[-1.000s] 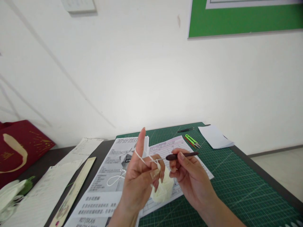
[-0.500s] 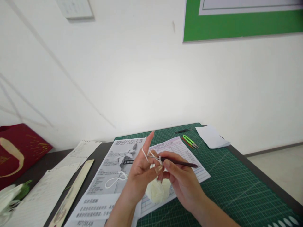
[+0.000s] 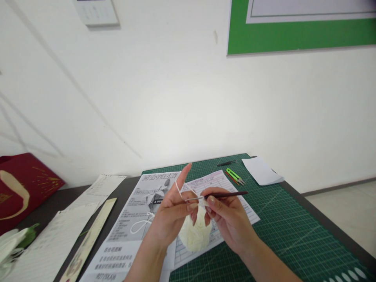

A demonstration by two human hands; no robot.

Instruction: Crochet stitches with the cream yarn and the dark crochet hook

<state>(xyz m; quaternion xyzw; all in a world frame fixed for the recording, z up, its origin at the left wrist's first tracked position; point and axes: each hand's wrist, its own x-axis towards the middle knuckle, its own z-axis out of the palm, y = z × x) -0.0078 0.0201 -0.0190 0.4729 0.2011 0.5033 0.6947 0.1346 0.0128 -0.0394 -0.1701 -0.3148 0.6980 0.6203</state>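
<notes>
A crochet hook with a dark handle lies in my right hand, pinched between thumb and fingers, its thin metal shaft pointing left. White yarn loops round the raised index finger of my left hand and runs to the hook. The left thumb and other fingers pinch the small white yarn piece near the hook tip; much of it is hidden by fingers. Below and behind the hands sits a pale cream ball of yarn on a printed sheet. A loose white yarn loop rests on the left-hand page.
A green cutting mat covers the table's right part. Green thread snips, black tweezers and white paper lie at the back. Leftward are a printed page, a ruler, handwritten sheets and a red bag.
The hook has turned from sloping down rightward to nearly level, and its handle end has risen. My right hand has shifted slightly right; the left index finger stays raised with yarn on it.
</notes>
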